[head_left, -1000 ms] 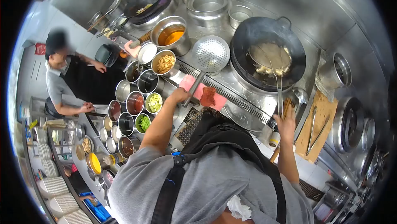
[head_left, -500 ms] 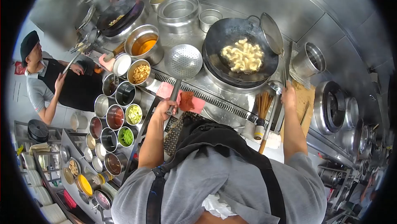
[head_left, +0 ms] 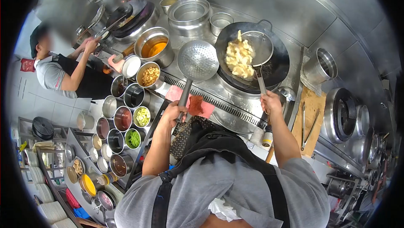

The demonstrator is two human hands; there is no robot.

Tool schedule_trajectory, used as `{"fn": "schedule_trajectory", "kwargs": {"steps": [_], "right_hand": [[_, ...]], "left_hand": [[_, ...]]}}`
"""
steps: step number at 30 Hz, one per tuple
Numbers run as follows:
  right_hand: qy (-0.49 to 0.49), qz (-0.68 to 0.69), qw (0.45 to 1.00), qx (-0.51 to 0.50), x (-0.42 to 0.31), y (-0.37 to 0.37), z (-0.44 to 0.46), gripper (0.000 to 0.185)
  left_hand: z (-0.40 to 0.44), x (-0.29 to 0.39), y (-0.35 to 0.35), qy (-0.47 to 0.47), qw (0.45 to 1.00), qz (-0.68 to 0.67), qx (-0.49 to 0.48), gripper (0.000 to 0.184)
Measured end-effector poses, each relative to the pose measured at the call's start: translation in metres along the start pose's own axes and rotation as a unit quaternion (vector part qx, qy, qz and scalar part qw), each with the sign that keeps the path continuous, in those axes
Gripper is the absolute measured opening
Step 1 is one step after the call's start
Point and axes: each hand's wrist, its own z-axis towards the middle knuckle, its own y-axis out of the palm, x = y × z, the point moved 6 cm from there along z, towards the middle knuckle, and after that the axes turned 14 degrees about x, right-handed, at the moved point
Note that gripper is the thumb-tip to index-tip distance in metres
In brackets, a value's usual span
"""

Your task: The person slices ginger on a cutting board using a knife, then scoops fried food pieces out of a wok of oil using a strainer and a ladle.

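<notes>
My left hand (head_left: pixel 174 112) is closed round the dark handle of a perforated skimmer (head_left: pixel 197 59), whose round bowl hangs left of the wok, near its rim. The black wok (head_left: pixel 279 69) sits on the burner with pale golden fried pieces (head_left: pixel 240 59) in it. My right hand (head_left: pixel 271 102) grips a fine-mesh strainer (head_left: pixel 257 45) by its handle. The strainer's round head is inside the wok, against the right side of the pieces, some of which lie heaped toward the skimmer. Dark liquid shows at the wok's bottom right.
Left of me stand several metal pots, among them one of orange liquid (head_left: pixel 154 48), one of nuts (head_left: pixel 149 75) and one of chopped greens (head_left: pixel 133 139). Tongs (head_left: pixel 309 129) lie on a wooden board (head_left: pixel 299 120) at right. A co-worker (head_left: pixel 69 70) cooks at another wok (head_left: pixel 136 24).
My right hand has moved left and brought the strainer from the wok's right rim into the wok. The pieces are now pushed up and left. The co-worker's arms have risen.
</notes>
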Motion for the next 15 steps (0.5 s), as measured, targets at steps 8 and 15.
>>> {"fn": "schedule_trajectory", "kwargs": {"steps": [8,15], "right_hand": [[-0.038,-0.059,0.997,-0.034,-0.022,-0.007,-0.034,0.007],[-0.041,-0.090,0.994,-0.053,-0.025,-0.008,-0.042,0.016]], "left_hand": [[-0.012,0.009,-0.001,0.012,1.000,0.013,0.011,0.021],[-0.012,0.002,-0.005,0.013,1.000,0.017,0.005,0.015]]}}
